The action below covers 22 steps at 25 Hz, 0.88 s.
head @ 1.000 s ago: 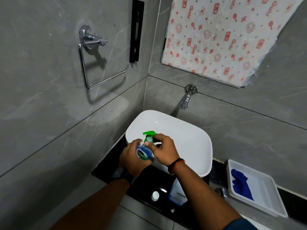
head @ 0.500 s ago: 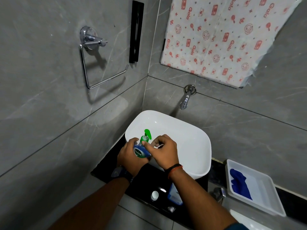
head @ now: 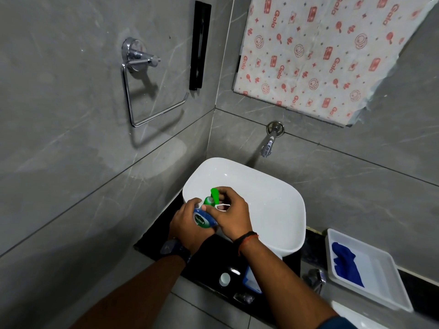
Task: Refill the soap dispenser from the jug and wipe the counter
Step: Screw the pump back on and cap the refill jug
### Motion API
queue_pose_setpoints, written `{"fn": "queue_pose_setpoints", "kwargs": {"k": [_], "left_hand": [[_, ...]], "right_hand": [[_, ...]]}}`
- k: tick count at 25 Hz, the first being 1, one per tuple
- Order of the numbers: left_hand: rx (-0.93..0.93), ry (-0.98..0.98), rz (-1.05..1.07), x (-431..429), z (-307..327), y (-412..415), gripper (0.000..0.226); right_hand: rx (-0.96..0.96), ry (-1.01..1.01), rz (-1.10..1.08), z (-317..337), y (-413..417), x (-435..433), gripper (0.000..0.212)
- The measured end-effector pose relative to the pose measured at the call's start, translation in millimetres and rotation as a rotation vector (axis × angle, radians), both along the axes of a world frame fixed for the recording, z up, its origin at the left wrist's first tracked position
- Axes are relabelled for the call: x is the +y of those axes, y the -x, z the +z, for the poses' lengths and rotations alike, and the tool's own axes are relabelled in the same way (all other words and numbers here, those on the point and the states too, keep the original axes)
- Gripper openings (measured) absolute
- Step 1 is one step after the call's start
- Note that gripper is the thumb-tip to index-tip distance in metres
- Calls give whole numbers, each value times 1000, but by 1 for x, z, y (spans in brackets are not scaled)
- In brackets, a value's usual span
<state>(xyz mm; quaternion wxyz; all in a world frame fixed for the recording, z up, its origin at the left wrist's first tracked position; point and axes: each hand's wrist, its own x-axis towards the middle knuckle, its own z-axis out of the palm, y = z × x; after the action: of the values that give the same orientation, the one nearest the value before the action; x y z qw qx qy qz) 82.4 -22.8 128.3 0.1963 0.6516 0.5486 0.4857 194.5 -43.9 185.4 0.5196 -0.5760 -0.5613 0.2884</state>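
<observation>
Holding soap dispenser [head: 203, 218] over sink [head: 273, 205], left hand [head: 190, 224] clamped round bottle, right hand [head: 231, 213] fingers pinching green pump [head: 213, 198]. Probably opening; refilling, wiping worktop [head: 209, 264] remaining.

Pretty dim in here, kind of flat greyish light coming from above and a bit to the right. The towel ring [head: 152, 91] throws a soft shadow down-left on the wall tiles [head: 59, 115], and the tap [head: 269, 141] drops one too. The white basin [head: 273, 198] is the brightest spot, with tiny glints near its rim. The black counter [head: 209, 262] shows small reflections. Straight lines bow near the edges, and the corners go soft and smeary.
</observation>
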Motion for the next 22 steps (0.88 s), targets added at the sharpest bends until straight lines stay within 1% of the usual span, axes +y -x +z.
{"fn": "queue_pose_setpoints", "kwargs": {"k": [3, 4, 7, 9, 11, 12, 13, 14, 16, 17, 19, 22], "left_hand": [[-9, -18, 6, 1, 0, 1, 52], [0, -29, 10, 2, -1, 1, 52], [6, -10, -3, 4, -1, 2, 55], [-11, -8, 1, 4, -2, 3, 55], [-32, -14, 4, 3, -3, 3, 49], [-31, -17, 7, 3, -3, 4, 45], [-22, -18, 11, 3, -3, 5, 43], [-5, -14, 8, 4, -3, 7, 46], [45, 11, -12, 6, -4, 12, 63], [62, 26, -17, 7, -4, 14, 69], [66, 67, -44, 6, -4, 18, 75], [50, 107, -66, 6, -6, 21, 78]], "right_hand": [[-18, -11, 48, -2, 0, 0, 54], [-31, -20, 65, -2, 1, 1, 53], [-37, -34, -17, -2, 5, 2, 47], [-31, -27, -32, 0, 7, 1, 54], [-54, -55, 41, 3, 6, -1, 62], [-58, -80, 83, 5, 5, -2, 62], [-54, -104, 114, 8, 4, -2, 57], [-45, -122, 131, 12, 4, -2, 48], [-45, -144, 148, 16, 2, 0, 27], [-56, -140, 156, 17, 1, 2, 20], [-72, -101, 181, 17, 0, 7, 16], [-89, -55, 226, 16, 2, 12, 19]]}}
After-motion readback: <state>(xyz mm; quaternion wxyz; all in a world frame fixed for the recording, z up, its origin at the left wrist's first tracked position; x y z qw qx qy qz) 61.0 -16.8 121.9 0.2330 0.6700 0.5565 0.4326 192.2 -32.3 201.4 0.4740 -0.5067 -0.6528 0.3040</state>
